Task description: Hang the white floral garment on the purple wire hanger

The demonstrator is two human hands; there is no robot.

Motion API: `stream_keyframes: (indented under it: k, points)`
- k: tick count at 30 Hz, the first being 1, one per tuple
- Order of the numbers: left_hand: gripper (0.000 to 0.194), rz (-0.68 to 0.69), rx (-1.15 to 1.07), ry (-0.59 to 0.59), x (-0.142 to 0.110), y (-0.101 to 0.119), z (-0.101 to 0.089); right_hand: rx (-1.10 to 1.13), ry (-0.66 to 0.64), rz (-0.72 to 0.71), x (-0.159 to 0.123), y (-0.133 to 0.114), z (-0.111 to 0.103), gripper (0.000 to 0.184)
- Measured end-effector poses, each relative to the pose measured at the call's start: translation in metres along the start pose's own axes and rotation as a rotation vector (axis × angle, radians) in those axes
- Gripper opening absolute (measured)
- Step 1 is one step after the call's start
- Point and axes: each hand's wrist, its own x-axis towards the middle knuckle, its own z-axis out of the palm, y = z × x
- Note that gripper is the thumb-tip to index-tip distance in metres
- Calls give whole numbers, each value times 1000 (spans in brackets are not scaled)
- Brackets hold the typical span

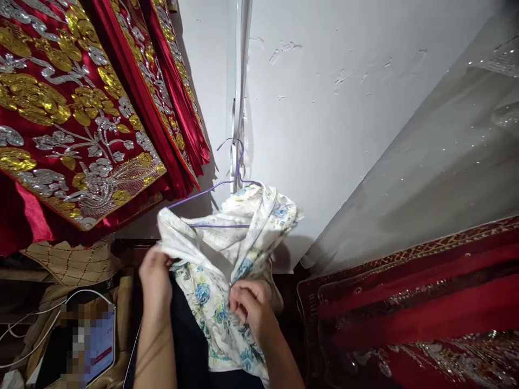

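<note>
A white garment with a blue and yellow flower print hangs partly on a purple wire hanger, whose hook is caught on a white pipe on the wall. My left hand is closed on the garment's left edge near the shoulder. My right hand pinches the cloth lower down at the front, fingers curled into the fabric. The garment bunches between both hands and hangs down over dark cloth below.
Red satin garments with gold and silver sequin embroidery hang at the upper left. More red embroidered cloth under clear plastic lies at the right. A phone with a white cable sits at the lower left beside a woven beige item.
</note>
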Motion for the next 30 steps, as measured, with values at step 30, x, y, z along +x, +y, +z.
stream_keyframes:
  k: [30]
  points:
    - [17, -71, -64, -580, -109, 44, 27, -245, 141, -140, -20, 1, -11, 19]
